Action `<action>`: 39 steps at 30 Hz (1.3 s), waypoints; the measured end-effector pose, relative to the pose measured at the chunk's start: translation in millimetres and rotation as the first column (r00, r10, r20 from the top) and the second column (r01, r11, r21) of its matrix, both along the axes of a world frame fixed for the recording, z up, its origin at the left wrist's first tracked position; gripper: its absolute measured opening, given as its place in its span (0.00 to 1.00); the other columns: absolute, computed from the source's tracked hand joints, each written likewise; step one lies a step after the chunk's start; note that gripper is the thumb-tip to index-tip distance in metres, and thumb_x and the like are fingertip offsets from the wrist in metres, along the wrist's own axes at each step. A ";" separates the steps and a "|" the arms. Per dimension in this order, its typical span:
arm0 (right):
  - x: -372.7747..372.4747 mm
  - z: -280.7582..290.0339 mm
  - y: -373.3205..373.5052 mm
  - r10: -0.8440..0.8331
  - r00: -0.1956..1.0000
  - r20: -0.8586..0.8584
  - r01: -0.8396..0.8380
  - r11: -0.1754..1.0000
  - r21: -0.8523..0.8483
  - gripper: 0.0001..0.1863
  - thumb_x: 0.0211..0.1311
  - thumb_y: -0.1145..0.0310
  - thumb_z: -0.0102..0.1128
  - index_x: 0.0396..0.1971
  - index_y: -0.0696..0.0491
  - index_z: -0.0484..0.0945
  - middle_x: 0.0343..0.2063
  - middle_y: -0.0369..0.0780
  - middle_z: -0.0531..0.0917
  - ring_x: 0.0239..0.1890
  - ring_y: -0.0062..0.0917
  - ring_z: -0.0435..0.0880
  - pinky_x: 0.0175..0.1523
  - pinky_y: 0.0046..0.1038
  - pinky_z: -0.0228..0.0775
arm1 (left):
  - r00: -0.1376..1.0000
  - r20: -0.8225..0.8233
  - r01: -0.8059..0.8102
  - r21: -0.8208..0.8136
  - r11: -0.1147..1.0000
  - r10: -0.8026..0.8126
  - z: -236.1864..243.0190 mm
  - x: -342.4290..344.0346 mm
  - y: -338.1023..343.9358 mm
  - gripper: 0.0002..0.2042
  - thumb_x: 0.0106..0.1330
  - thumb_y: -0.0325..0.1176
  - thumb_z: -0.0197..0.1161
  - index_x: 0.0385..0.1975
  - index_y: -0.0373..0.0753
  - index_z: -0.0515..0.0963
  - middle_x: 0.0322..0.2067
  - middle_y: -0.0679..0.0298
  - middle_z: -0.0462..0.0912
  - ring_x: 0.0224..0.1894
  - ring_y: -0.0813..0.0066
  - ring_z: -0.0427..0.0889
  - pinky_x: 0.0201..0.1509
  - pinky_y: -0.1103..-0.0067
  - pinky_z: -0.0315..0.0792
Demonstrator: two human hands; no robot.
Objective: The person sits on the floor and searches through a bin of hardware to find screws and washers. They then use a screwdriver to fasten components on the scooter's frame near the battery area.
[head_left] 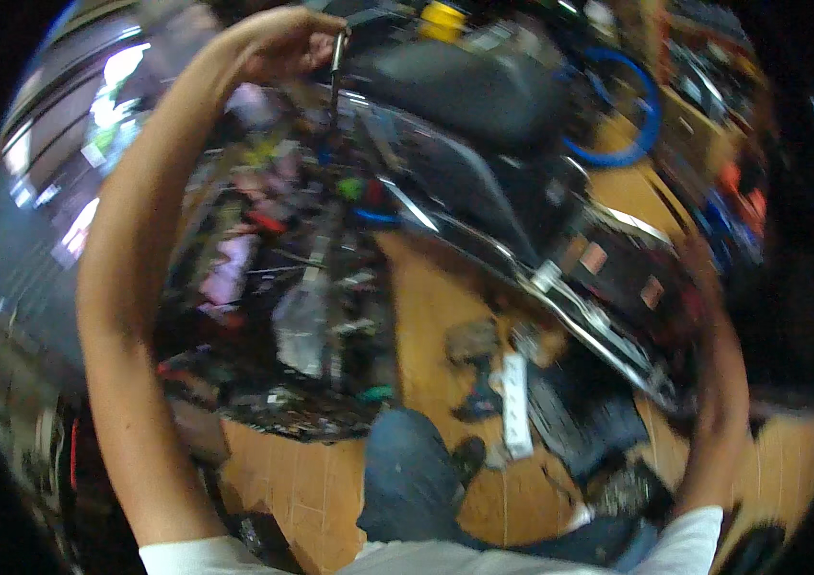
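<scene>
A motorcycle with a dark seat [460,86], black side panels [479,187] and a bright metal tube [584,331] along its lower side stands before me. My left hand [292,43] is raised at the far left of the seat, its fingers closed around the top of a slim rod [336,72], shiny above and dark below. I cannot tell whether the rod is a loose tool or part of the motorcycle. My right hand [695,254] reaches to the motorcycle's right end, beside a dark part with reddish patches [651,287]. Motion blur smears its fingers.
A cluttered heap of parts and packets [282,297] lies left of the motorcycle. On the wooden floor are a long white box [516,407] and dark pieces [580,422]. A blue-rimmed wheel [651,115] stands behind. My bent knee [407,470] is close below.
</scene>
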State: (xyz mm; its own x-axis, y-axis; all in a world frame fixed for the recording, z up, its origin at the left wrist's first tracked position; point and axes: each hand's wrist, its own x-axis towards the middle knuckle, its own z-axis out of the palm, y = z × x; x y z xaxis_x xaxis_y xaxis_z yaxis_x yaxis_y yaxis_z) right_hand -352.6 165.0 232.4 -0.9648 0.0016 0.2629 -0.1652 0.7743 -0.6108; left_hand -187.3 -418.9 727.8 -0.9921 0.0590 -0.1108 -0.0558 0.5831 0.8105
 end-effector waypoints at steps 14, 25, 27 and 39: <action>132.4 230.3 -40.3 0.220 0.975 0.027 -0.222 0.969 0.109 0.20 0.63 0.55 0.67 0.41 0.59 0.83 0.28 0.40 0.84 0.31 0.26 0.82 0.36 0.32 0.74 | 0.862 -0.030 0.427 0.582 0.692 -0.506 -291.1 -111.1 384.3 0.10 0.74 0.38 0.61 0.46 0.39 0.82 0.36 0.68 0.86 0.41 0.79 0.85 0.49 0.83 0.80; 58.9 124.0 -1.0 -0.217 0.959 -0.180 0.278 0.630 0.725 0.12 0.60 0.68 0.56 0.32 0.57 0.86 0.32 0.50 0.88 0.37 0.44 0.89 0.41 0.46 0.81 | 0.780 -0.445 0.530 0.096 0.842 -0.440 -494.0 -222.3 434.6 0.15 0.69 0.38 0.62 0.48 0.35 0.84 0.41 0.56 0.89 0.44 0.64 0.87 0.50 0.72 0.78; 50.9 116.3 4.6 -0.216 0.957 -0.193 0.286 0.586 0.759 0.11 0.60 0.68 0.56 0.31 0.56 0.86 0.33 0.50 0.87 0.38 0.44 0.89 0.42 0.46 0.80 | 0.733 -0.476 0.520 -0.070 0.852 -0.486 -533.5 -225.4 436.3 0.15 0.65 0.33 0.64 0.49 0.37 0.84 0.43 0.48 0.87 0.50 0.52 0.86 0.55 0.66 0.77; 26.3 94.5 23.1 -0.257 0.955 -0.146 0.271 0.564 0.780 0.13 0.63 0.68 0.55 0.39 0.55 0.86 0.37 0.48 0.88 0.42 0.41 0.90 0.45 0.45 0.81 | 0.570 -0.533 0.603 -0.245 0.759 -0.625 -595.7 -236.5 493.4 0.21 0.61 0.36 0.69 0.54 0.39 0.81 0.49 0.47 0.84 0.55 0.48 0.81 0.61 0.59 0.73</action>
